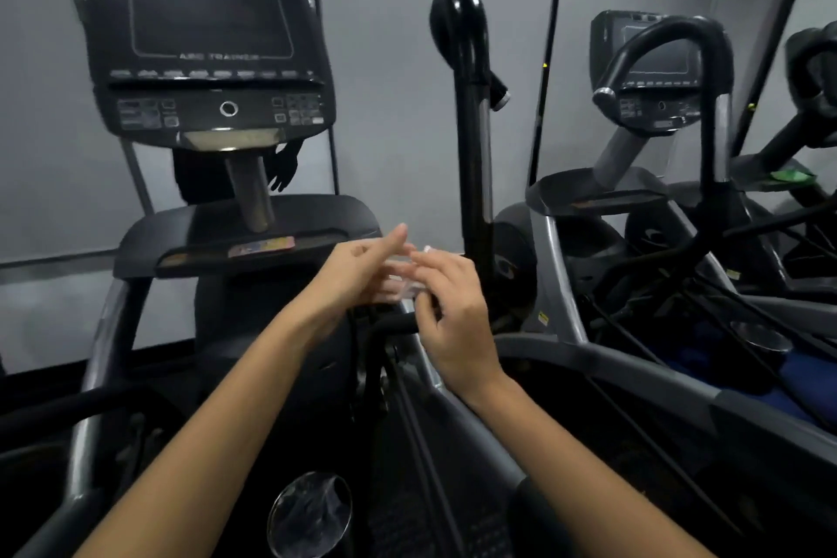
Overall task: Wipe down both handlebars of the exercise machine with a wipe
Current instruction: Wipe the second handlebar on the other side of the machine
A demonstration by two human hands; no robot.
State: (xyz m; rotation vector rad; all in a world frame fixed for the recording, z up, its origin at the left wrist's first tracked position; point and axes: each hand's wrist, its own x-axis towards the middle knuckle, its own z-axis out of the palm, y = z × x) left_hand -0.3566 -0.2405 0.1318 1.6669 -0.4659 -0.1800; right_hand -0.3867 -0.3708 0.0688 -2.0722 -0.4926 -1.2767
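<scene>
**Hands meet over a blurred wipe in front of the arc trainer**

Head view: both bare forearms reach forward and the hands come together just below the middle of the picture. The left hand (358, 267) has its fingers mostly straight, the index finger pointing up and forward, the palm turned toward the other hand. The right hand (453, 313) has its fingers curled, and its fingertips pinch a pale, thin piece between the two hands, which is the wipe (403, 285) (motion blur smears it, so its edges and folds are hard to make out). Whether the left fingers grip the wipe or only lie against it cannot be told.

Behind the hands stands the exercise machine, its console (208, 54) dark, with a faint "ARC TRAINER" legend under the screen; the brand mark above it is too blurred to read. The right handlebar (471, 113) rises as a black upright post just beyond and to the right of the hands, apart from them, ending in a rounded loop at the top. The left handlebar (68, 408) shows only as a dark curved bar at the lower left, cut off by the picture's edge.

A cup holder (310, 514) with crumpled clear plastic in it sits at the bottom, partly hidden by the left forearm. A second machine (656, 77) stands to the right. A dark figure (281, 170) is reflected in the mirror (385, 82) behind the console, mostly hidden.
</scene>
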